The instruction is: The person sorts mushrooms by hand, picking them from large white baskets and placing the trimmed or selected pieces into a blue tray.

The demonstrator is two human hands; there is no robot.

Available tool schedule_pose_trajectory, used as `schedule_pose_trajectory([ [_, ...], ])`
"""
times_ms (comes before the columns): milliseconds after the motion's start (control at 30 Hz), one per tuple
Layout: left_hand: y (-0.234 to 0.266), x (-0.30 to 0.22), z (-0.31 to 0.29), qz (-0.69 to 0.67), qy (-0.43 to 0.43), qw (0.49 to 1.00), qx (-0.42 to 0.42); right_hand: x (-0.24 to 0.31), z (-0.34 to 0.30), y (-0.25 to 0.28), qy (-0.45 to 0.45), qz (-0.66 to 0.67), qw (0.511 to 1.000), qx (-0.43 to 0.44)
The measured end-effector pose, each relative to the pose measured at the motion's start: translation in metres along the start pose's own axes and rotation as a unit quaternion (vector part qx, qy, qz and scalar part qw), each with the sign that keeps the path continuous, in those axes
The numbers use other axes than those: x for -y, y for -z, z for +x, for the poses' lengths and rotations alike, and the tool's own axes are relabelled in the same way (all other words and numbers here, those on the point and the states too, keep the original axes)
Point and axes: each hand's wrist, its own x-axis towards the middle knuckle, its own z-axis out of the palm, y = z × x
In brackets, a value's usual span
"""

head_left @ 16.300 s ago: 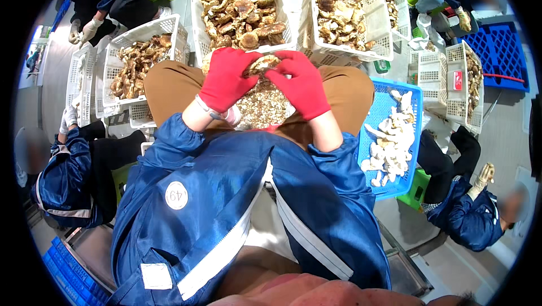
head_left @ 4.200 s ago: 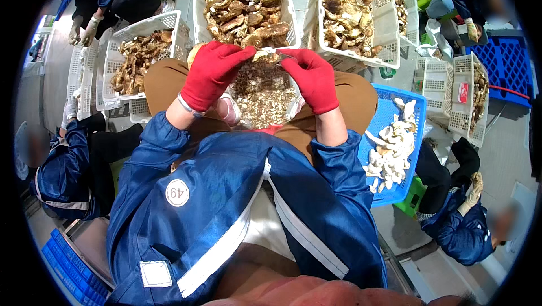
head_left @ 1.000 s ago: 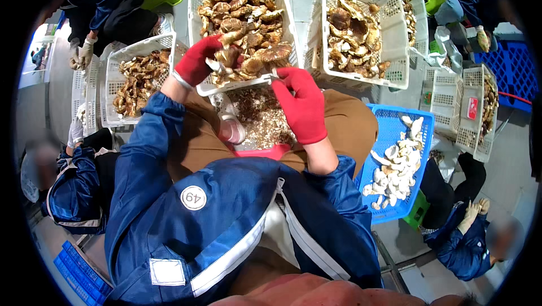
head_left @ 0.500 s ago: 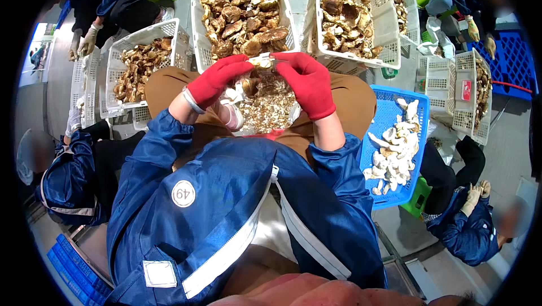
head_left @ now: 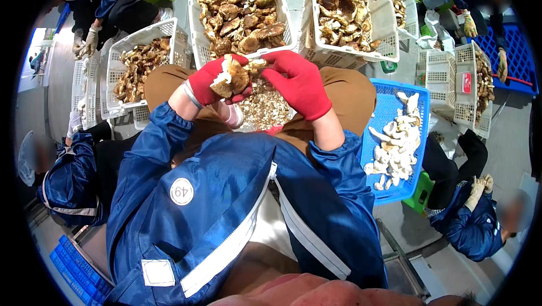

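My left hand (head_left: 206,83), in a red glove, grips a large brown mushroom (head_left: 232,77) above my lap. My right hand (head_left: 299,83), also red-gloved, pinches the same mushroom at its right side; whether it also holds a tool I cannot tell. Between my knees sits a container of brown trimmings (head_left: 265,105). Straight ahead stands a white slotted crate (head_left: 196,23) full of brown mushrooms. A blue tray (head_left: 389,190) of pale cut mushroom pieces rests at my right knee.
A second white crate (head_left: 389,23) of mushrooms stands ahead right, a third (head_left: 113,74) ahead left. Smaller white crates (head_left: 435,74) and a blue pallet (head_left: 514,57) lie far right. Other people in blue jackets sit at left, right and behind the crates. Green stools (head_left: 420,196) stand nearby.
One second ago my left hand reached into the crate ahead. It has come back over my lap with a large mushroom, and my right hand has closed on it.
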Motion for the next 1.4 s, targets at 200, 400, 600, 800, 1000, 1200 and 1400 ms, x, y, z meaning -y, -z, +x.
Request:
schedule_pose_trajectory([
  [200, 0.011, -0.003, 0.002, 0.013, 0.098, 0.986, 0.132, -0.004, 0.006, 0.016, -0.172, 0.259, 0.948, 0.068],
  [400, 0.013, 0.019, 0.002, -0.105, 0.073, 0.984, 0.122, -0.002, 0.007, 0.017, -0.07, 0.158, 0.982, 0.075],
  [600, 0.015, 0.02, 0.0, -0.105, 0.089, 0.967, 0.215, 0.016, 0.008, 0.011, -0.045, 0.093, 0.989, 0.101],
  [800, 0.001, 0.03, -0.005, -0.166, 0.071, 0.953, 0.243, 0.005, 0.009, 0.015, -0.1, 0.175, 0.973, 0.109],
  [1000, -0.011, 0.033, 0.004, -0.218, 0.07, 0.924, 0.306, 0.004, 0.013, 0.02, -0.125, 0.257, 0.954, 0.086],
  [1200, 0.015, 0.035, 0.019, -0.131, 0.046, 0.956, 0.257, 0.002, 0.01, 0.018, -0.088, 0.07, 0.991, 0.069],
  [1400, 0.019, 0.011, 0.054, -0.182, 0.048, 0.974, 0.13, -0.01, 0.012, 0.003, 0.086, -0.236, 0.954, -0.165],
])
